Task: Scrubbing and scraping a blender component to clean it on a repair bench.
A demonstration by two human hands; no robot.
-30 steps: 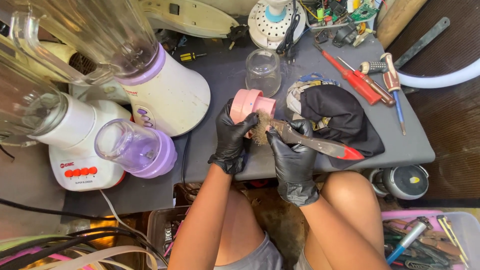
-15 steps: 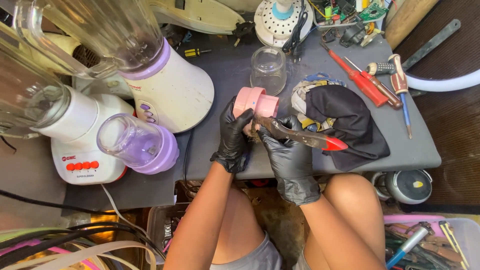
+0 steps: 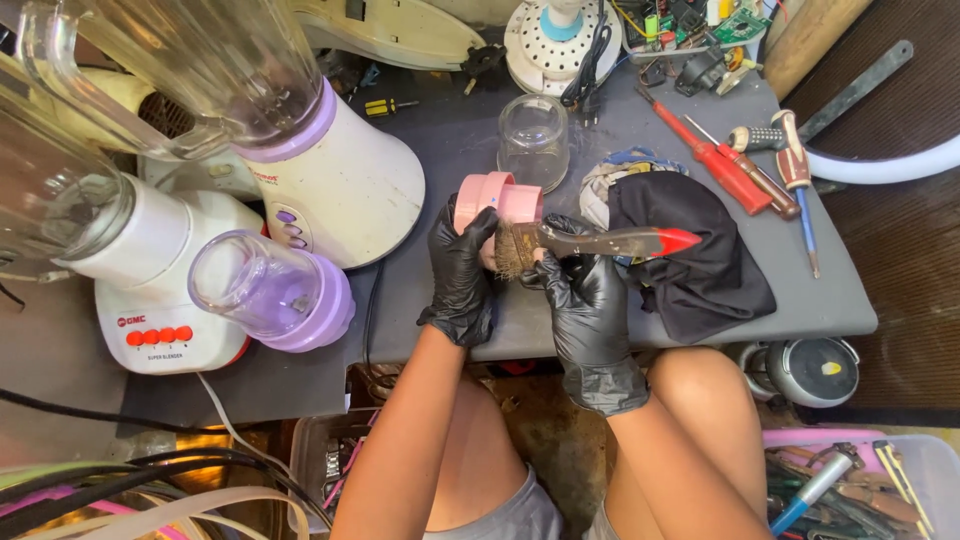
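Left hand (image 3: pixel 462 268) closed around pink ring (image 3: pixel 497 203). Right hand (image 3: pixel 583 290) gripping brush (image 3: pixel 590 241), bristles touching ring. Handle pointing right over tabletop (image 3: pixel 820 300).

Brush bristles (image 3: pixel 510 250) partly behind gloved fingers (image 3: pixel 480 240); blender jar (image 3: pixel 170 60) cropped.

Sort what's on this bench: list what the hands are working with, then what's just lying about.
In use:
left hand in black glove, holding pink plastic ring part
right hand in black glove, holding bristle brush with red-tipped handle

Lying about:
clear glass jar
black cloth
red-handled screwdrivers
white and purple blenders
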